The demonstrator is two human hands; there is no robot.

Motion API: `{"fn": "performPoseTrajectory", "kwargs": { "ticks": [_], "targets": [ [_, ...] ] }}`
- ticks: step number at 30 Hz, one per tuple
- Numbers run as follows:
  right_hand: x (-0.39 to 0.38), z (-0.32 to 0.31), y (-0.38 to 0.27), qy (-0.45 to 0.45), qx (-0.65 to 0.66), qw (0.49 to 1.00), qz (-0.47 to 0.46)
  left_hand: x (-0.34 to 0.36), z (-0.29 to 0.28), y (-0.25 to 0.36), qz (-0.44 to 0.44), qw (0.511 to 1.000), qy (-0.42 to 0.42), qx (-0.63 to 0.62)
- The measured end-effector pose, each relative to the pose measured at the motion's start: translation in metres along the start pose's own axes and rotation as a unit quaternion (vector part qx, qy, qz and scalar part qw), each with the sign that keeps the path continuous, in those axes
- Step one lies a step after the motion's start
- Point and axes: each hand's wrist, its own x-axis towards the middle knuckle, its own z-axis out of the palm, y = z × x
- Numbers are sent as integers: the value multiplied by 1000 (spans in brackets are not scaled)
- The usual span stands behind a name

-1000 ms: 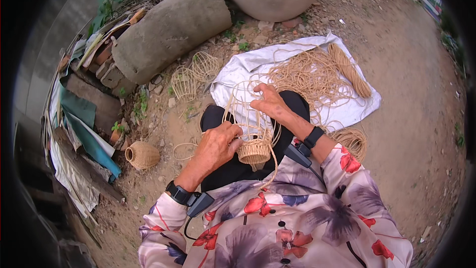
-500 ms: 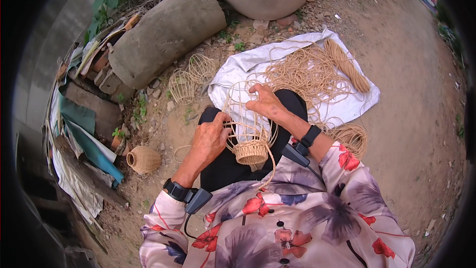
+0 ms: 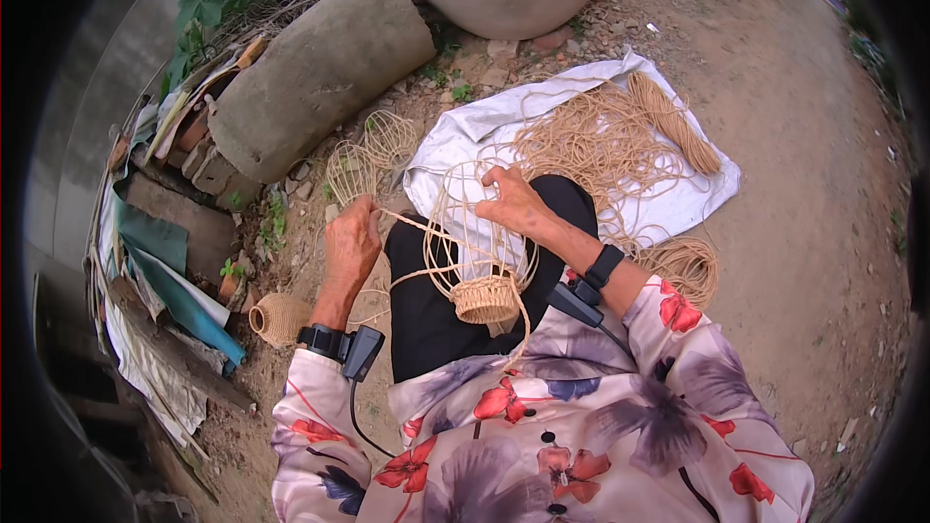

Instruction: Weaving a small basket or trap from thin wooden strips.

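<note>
A small basket [image 3: 486, 300] stands over my lap, its tan woven band nearest me and its bare curved ribs reaching away. My right hand [image 3: 515, 205] grips the ribs near the far end, thumb and fingers bent around the frame. To the left of the basket, my left hand [image 3: 352, 240] is closed on a twisted tan cord [image 3: 405, 220], which runs taut from the fingers to the ribs. Another stretch of cord loops below that hand. A short braided tail hangs from the band's right side. The right fingertips are partly hidden by the ribs.
A white sheet [image 3: 455, 140] beyond my knees bears a tangled heap of cord [image 3: 586, 140] and a bundled hank [image 3: 675, 124]. Two rib frames [image 3: 352, 172] and a finished woven pot [image 3: 281, 320] lie left. A concrete pipe [image 3: 325, 73] and rubble stand behind them.
My left hand has moved left and away from the ribs, drawing the cord out straight. The right hand stays on the frame, and the basket has barely shifted.
</note>
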Motion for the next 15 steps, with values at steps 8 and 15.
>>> {"fn": "performPoseTrajectory", "kwargs": {
  "ticks": [8,15],
  "targets": [
    [2,1,2,-8,-6,1000,-2,5,-4,-51,-23,996,-8,82],
    [2,-4,-5,13,-21,999,29,9,-48,31,108,993,50,22]
  ]
}}
